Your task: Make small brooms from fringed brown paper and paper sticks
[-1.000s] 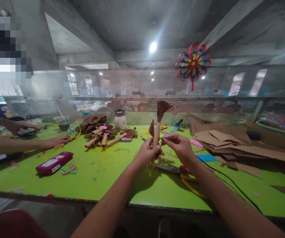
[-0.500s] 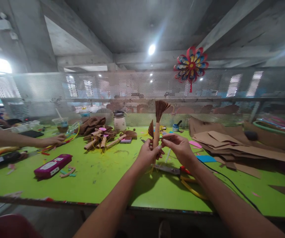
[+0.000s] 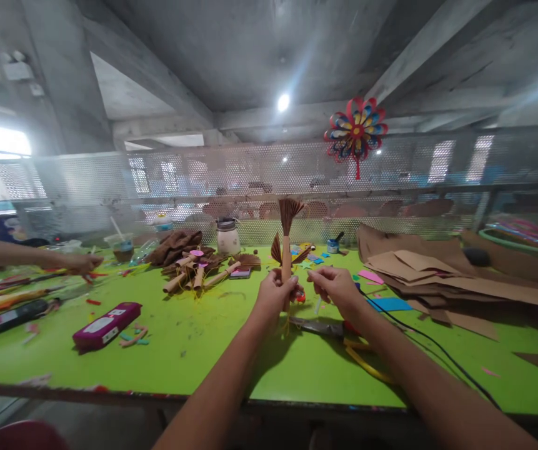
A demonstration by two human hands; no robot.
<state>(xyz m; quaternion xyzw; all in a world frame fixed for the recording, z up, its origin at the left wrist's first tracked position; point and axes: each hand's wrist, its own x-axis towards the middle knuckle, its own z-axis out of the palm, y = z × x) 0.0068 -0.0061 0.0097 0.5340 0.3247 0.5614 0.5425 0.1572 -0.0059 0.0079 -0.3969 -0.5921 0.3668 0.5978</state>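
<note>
My left hand (image 3: 275, 290) grips a brown paper tube (image 3: 286, 259) upright above the table. A pleated brown paper fan (image 3: 290, 214) spreads from its top, and smaller pleated pieces (image 3: 276, 250) stick out at both sides. Just right of the tube, apart from it, is my right hand (image 3: 335, 287). Its thumb and forefinger are pinched together; whatever they may hold is too small to make out. Below both hands lie scissors (image 3: 318, 325) with grey blades and red and yellow handles, the handles partly behind my right forearm.
Stacked brown paper sheets (image 3: 418, 272) lie at the right, near a black cable (image 3: 430, 340). Several paper tubes with fans (image 3: 198, 275) are piled left of centre, before a lidded jar (image 3: 227, 236). A purple box (image 3: 107, 325) sits nearer. Another person's hand (image 3: 81, 264) reaches in from the left.
My right hand has come away from the tube, where it had been at a brown side piece. Side pieces now show on both sides. The other person's hand has moved left.
</note>
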